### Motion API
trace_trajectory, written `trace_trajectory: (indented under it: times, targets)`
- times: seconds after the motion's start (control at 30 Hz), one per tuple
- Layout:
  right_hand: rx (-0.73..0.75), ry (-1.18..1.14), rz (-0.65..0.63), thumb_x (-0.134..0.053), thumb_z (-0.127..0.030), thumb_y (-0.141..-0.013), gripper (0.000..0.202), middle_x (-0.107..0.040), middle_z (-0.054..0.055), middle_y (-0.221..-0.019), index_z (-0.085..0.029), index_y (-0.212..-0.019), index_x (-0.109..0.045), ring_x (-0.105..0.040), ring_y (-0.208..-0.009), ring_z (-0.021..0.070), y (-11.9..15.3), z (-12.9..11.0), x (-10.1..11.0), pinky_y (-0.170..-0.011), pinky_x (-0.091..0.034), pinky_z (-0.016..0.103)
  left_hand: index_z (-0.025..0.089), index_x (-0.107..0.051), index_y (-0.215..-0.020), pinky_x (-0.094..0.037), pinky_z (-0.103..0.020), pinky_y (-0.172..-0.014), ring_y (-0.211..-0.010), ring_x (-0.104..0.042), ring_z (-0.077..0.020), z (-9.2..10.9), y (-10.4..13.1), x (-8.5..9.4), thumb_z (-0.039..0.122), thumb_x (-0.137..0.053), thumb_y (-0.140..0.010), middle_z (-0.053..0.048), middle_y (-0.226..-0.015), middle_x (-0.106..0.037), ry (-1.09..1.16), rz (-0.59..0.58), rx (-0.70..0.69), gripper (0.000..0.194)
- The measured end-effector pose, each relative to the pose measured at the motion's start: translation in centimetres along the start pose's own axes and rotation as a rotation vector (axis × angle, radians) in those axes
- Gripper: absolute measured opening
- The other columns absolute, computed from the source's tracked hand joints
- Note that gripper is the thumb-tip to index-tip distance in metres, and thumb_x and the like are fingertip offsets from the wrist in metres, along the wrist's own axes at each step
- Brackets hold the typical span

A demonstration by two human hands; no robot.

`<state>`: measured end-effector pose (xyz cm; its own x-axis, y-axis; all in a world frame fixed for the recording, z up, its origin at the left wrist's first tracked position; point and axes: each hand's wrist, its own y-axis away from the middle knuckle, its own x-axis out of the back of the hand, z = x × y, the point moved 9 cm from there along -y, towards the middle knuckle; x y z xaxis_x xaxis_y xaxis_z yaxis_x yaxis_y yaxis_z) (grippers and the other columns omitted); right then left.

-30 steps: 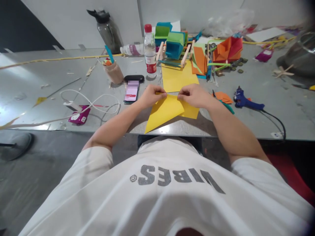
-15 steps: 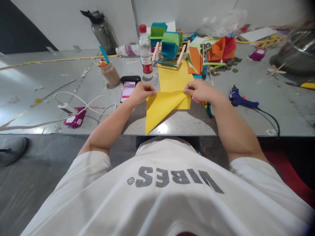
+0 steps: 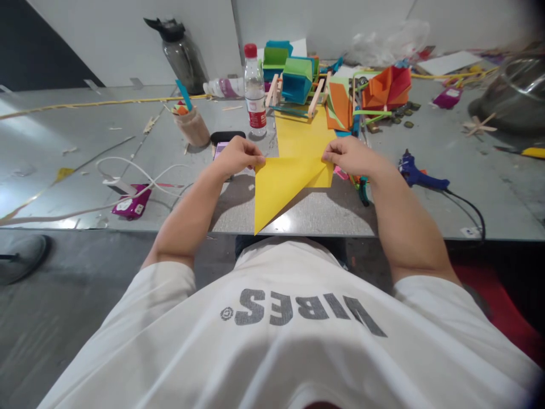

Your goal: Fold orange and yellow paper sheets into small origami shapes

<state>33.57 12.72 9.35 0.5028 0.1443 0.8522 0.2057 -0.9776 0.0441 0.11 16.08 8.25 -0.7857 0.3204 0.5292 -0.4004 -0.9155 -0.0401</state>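
Note:
A sheet of yellow paper [image 3: 279,184] is stretched between my two hands, folded on a slant so that a long point hangs toward the table's front edge. My left hand [image 3: 240,154] pinches its upper left corner between thumb and fingers. At the upper right, my right hand [image 3: 347,154] pinches the paper near the slanted fold. Behind it, more yellow paper [image 3: 304,133] lies flat on the table. A phone [image 3: 220,147] is partly hidden behind my left hand. Small coloured items [image 3: 360,184] lie just below my right hand.
A red-capped bottle [image 3: 255,94] and a blue-green paper model on sticks [image 3: 298,82] stand beyond the paper. On the right are a blue glue gun [image 3: 419,172] with its cord and an orange paper piece [image 3: 387,88]. A stick cup [image 3: 191,126] and white cable [image 3: 128,162] are left.
My left hand has shifted slightly left and covers more of the phone. The dark gap along the paper's top edge no longer shows. The whole view has shifted slightly.

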Motion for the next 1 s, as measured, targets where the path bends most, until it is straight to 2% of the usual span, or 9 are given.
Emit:
trace_trajectory:
  times: [0.17, 0.37, 0.43, 0.53, 0.63, 0.7, 0.83, 0.9, 1.0]
  targets:
    - [0.023, -0.020, 0.069, -0.085, -0.053, -0.113, 0.031, -0.084, 0.009, -0.097, -0.026, -0.096, -0.079, -0.074, -0.095, 0.0300, -0.2, 0.3, 0.2, -0.086, -0.058, 0.046, 0.023, -0.080, -0.087, -0.071, -0.039, -0.079, -0.076, -0.076, -0.0205, -1.1, -0.8, 0.4, 0.043, -0.098, -0.086, -0.005, -0.077, -0.079, 0.005, 0.036, -0.050, 0.027]
    - [0.223, -0.114, 0.189, -0.087, -0.051, -0.108, 0.024, -0.091, 0.013, -0.118, -0.028, -0.113, -0.087, -0.081, -0.108, 0.0354, 1.5, -1.9, 0.9, -0.104, -0.067, 0.054, 0.028, -0.076, -0.087, -0.073, -0.047, -0.097, -0.095, -0.081, -0.0255, 1.9, 0.6, 3.2, 0.090, -0.097, -0.083, -0.005, -0.091, -0.079, 0.158, 0.420, -0.352, 0.066]
    - [0.361, -0.096, 0.259, -0.080, -0.045, -0.110, 0.017, -0.090, 0.014, -0.124, -0.030, -0.113, -0.086, -0.082, -0.115, 0.0374, 2.4, -3.3, 1.3, -0.112, -0.065, 0.057, 0.028, -0.076, -0.085, -0.074, -0.052, -0.105, -0.106, -0.085, -0.0306, 4.2, 2.2, 3.1, 0.108, -0.092, -0.078, -0.009, -0.102, -0.084, 0.254, 0.349, -0.486, 0.082]
    - [0.563, -0.059, 0.287, -0.075, -0.036, -0.109, 0.010, -0.089, 0.014, -0.128, -0.032, -0.108, -0.084, -0.081, -0.125, 0.0402, 2.9, -4.9, 0.4, -0.121, -0.061, 0.060, 0.026, -0.081, -0.085, -0.076, -0.059, -0.107, -0.110, -0.090, -0.0363, 6.3, 3.9, 0.3, 0.118, -0.076, -0.087, -0.016, -0.115, -0.090, 0.367, -0.042, -0.469, 0.092]
    - [0.646, 0.031, 0.283, -0.074, -0.027, -0.104, 0.009, -0.086, 0.013, -0.127, -0.031, -0.100, -0.081, -0.079, -0.127, 0.0414, 2.2, -5.2, -1.8, -0.119, -0.060, 0.061, 0.026, -0.092, -0.104, -0.076, -0.056, -0.108, -0.117, -0.093, -0.0373, 6.7, 5.3, -3.3, 0.108, -0.081, -0.096, -0.018, -0.120, -0.095, 0.334, -0.370, -0.412, 0.083]
    - [0.632, 0.084, 0.241, -0.073, -0.021, -0.101, 0.012, -0.085, 0.015, -0.126, -0.029, -0.100, -0.082, -0.079, -0.122, 0.0405, 1.4, -4.9, -3.6, -0.112, -0.062, 0.057, 0.027, -0.095, -0.122, -0.074, -0.051, -0.113, -0.124, -0.093, -0.0344, 6.1, 5.7, -5.9, 0.093, -0.089, -0.102, -0.017, -0.132, -0.096, 0.163, -0.490, -0.406, 0.070]
    - [0.557, 0.160, 0.091, -0.070, -0.015, -0.102, 0.022, -0.086, 0.017, -0.137, -0.025, -0.110, -0.087, -0.082, -0.119, 0.0379, 0.5, -4.1, -6.1, -0.103, -0.061, 0.050, 0.024, -0.093, -0.129, -0.060, -0.060, -0.135, -0.145, -0.084, -0.0375, 4.6, 5.4, -9.6, 0.055, -0.078, -0.116, -0.019, -0.153, -0.090, -0.354, -0.436, -0.533, 0.036]
    - [0.464, 0.236, 0.079, -0.071, -0.019, -0.106, 0.024, -0.087, 0.017, -0.145, -0.025, -0.119, -0.090, -0.082, -0.124, 0.0386, 0.4, -3.4, -5.5, -0.103, -0.060, 0.050, 0.024, -0.092, -0.128, -0.053, -0.067, -0.140, -0.154, -0.078, -0.0418, 3.7, 5.1, -10.9, 0.042, -0.073, -0.115, -0.020, -0.163, -0.085, -0.553, -0.387, -0.563, 0.030]
    - [0.193, 0.417, 0.121, -0.076, -0.028, -0.112, 0.022, -0.090, 0.022, -0.142, -0.023, -0.128, -0.090, -0.080, -0.123, 0.0411, 0.3, -1.2, -2.9, -0.097, -0.056, 0.051, 0.027, -0.089, -0.143, -0.047, -0.068, -0.145, -0.168, -0.068, -0.0430, 2.5, 4.6, -12.0, 0.044, -0.069, -0.116, -0.019, -0.178, -0.076, -0.621, -0.361, -0.560, 0.038]
